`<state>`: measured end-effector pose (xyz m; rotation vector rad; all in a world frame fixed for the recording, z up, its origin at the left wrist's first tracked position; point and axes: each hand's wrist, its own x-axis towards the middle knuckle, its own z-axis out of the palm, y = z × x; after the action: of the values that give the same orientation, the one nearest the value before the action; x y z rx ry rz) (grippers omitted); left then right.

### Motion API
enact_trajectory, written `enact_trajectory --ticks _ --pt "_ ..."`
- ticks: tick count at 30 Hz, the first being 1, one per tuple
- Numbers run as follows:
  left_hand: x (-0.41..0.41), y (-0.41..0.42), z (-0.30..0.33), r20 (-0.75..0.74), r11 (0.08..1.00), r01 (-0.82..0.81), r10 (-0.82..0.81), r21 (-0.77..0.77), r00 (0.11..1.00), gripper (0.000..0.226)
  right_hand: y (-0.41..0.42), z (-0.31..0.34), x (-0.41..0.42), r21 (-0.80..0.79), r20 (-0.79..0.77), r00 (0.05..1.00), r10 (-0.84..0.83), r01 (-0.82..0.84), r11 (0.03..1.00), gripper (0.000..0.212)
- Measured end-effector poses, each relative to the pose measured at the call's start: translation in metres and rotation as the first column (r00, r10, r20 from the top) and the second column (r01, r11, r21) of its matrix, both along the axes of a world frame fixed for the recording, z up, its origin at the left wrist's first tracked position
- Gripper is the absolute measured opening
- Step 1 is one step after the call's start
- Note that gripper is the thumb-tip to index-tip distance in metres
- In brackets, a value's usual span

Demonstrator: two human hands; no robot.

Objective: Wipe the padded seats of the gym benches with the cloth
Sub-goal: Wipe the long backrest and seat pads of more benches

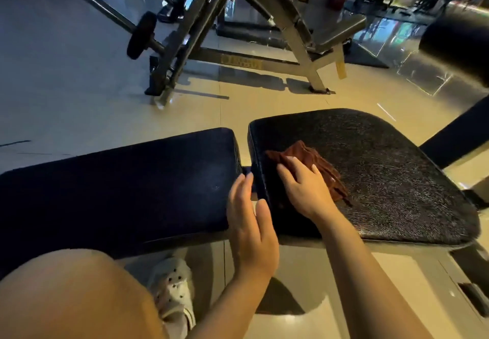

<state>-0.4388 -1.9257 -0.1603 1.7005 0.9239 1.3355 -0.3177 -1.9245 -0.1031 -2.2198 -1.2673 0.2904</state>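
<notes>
A gym bench runs across the view with two black padded parts: a long pad [113,188] on the left and a wider textured seat pad [383,169] on the right, with a narrow gap between them. A crumpled brown cloth [317,164] lies on the left part of the seat pad. My right hand [304,188] presses flat on the cloth with straight fingers. My left hand [251,222] rests with relaxed fingers at the right end of the long pad, beside the gap, holding nothing.
A metal exercise machine frame [299,39] with a black weight plate [141,34] stands on the glossy tiled floor [79,95] beyond the bench. Another black pad [457,45] is at the upper right. My knee [74,293] and a white shoe [172,285] are at the lower left.
</notes>
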Motion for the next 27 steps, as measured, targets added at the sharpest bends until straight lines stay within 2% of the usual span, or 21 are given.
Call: enact_trajectory --ticks 3,5,6,7,9,10,15,18,20,21,22,23,24,25,26,27 --pt "-0.041 0.01 -0.003 -0.023 0.994 -0.105 0.105 0.037 0.994 0.042 0.009 0.005 -0.048 0.125 -0.158 0.986 0.059 -0.04 0.991 0.032" --pt "-0.076 0.016 -0.007 -0.049 0.989 -0.133 0.137 0.066 0.989 0.039 0.006 -0.004 -0.086 0.114 -0.148 0.972 0.185 -0.169 0.979 0.035" --pt "-0.095 0.019 -0.009 -0.055 0.987 -0.153 0.156 0.048 0.986 0.039 0.003 -0.014 -0.104 0.062 -0.086 0.964 0.251 -0.246 0.967 0.039" --pt "-0.111 0.024 -0.011 -0.063 0.983 -0.181 0.182 0.008 0.981 0.041 -0.001 -0.029 -0.121 -0.014 0.046 0.949 0.311 -0.311 0.95 0.044" --pt "-0.142 0.032 -0.018 -0.108 0.97 -0.236 0.229 -0.058 0.967 0.041 -0.011 -0.054 -0.145 -0.143 0.333 0.87 0.363 -0.335 0.932 0.056" --pt "-0.154 0.035 -0.022 -0.144 0.966 -0.251 0.24 -0.064 0.96 0.04 -0.012 -0.058 -0.15 -0.182 0.387 0.852 0.354 -0.306 0.935 0.06" --pt "-0.177 0.046 -0.03 -0.282 0.981 -0.189 0.195 0.048 0.94 0.034 0.008 -0.048 -0.14 -0.268 0.357 0.841 0.406 -0.324 0.907 0.076" --pt "-0.169 0.061 -0.02 -0.331 0.981 -0.09 0.143 0.171 0.933 0.037 0.033 -0.031 -0.131 -0.317 0.232 0.849 0.475 -0.396 0.862 0.06" --pt "-0.16 0.077 -0.005 -0.338 0.959 -0.107 0.195 0.264 0.921 0.037 0.04 -0.014 -0.12 -0.177 0.063 0.893 0.446 -0.43 0.885 0.047" --pt "-0.153 0.085 0.006 -0.35 0.948 -0.111 0.217 0.298 0.911 0.037 0.039 -0.005 -0.112 -0.061 0.066 0.912 0.404 -0.401 0.914 0.043" --pt "-0.144 0.09 0.018 -0.388 0.952 -0.047 0.167 0.301 0.906 0.038 0.034 0.002 -0.103 0.055 0.131 0.932 0.337 -0.346 0.937 0.041" --pt "-0.132 0.092 0.025 -0.47 0.957 0.106 0.035 0.27 0.882 0.04 0.028 0.006 -0.092 0.154 0.186 0.947 0.262 -0.291 0.944 0.041" --pt "-0.118 0.091 0.027 -0.6 0.932 0.302 -0.127 0.201 0.79 0.045 0.02 0.009 -0.084 0.221 0.198 0.96 0.196 -0.238 0.946 0.041" --pt "-0.103 0.088 0.023 -0.733 0.884 0.454 -0.232 0.116 0.64 0.052 0.014 0.008 -0.076 0.258 0.182 0.972 0.149 -0.193 0.947 0.041" --pt "-0.09 0.085 0.014 -0.832 0.844 0.532 -0.253 0.059 0.493 0.057 0.008 0.006 -0.07 0.272 0.174 0.978 0.117 -0.161 0.949 0.041" --pt "-0.082 0.085 0.004 -0.883 0.834 0.551 -0.231 0.037 0.409 0.058 0.004 0.003 -0.066 0.276 0.177 0.979 0.101 -0.147 0.95 0.041"
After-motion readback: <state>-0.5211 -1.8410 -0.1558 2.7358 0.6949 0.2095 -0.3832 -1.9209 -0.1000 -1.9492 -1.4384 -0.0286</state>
